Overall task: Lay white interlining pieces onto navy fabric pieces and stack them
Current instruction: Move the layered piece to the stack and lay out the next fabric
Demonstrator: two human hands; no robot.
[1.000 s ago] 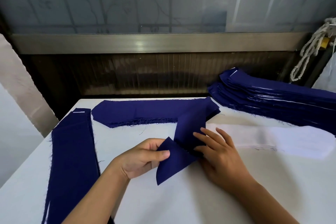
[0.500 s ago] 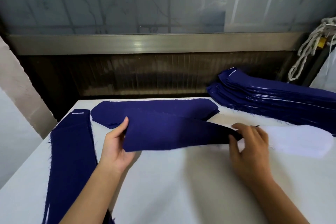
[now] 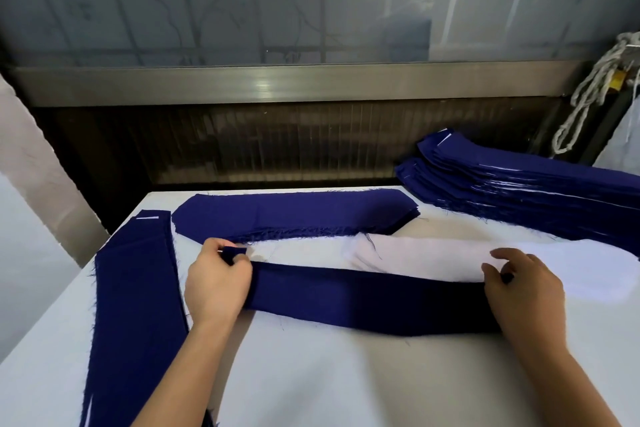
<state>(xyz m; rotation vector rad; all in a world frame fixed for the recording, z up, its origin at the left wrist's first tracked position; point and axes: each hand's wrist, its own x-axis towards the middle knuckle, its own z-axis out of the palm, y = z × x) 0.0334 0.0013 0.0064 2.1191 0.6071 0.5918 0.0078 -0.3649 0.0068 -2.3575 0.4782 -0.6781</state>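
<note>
Navy stack lies along the left edge of table, untouched. Left hand next: fingers curled tight round left end of navy strip, tip of cloth poking out above the knuckles. Strip pulled out between both hands, low over table. Loose navy pile behind it. White interlining pile just behind strip; strip's far edge overlaps it on the right. Right hand pinches right end, fingers bent over cloth, forefinger looks lifted. Finished stack at far right back.

Step looks like spreading strip flat before interlining goes on. To do it well: even pull on both ends, lower both together, no twist or fold, long edges straight. Frayed edges likely snag, so set down, don't drag.
</note>
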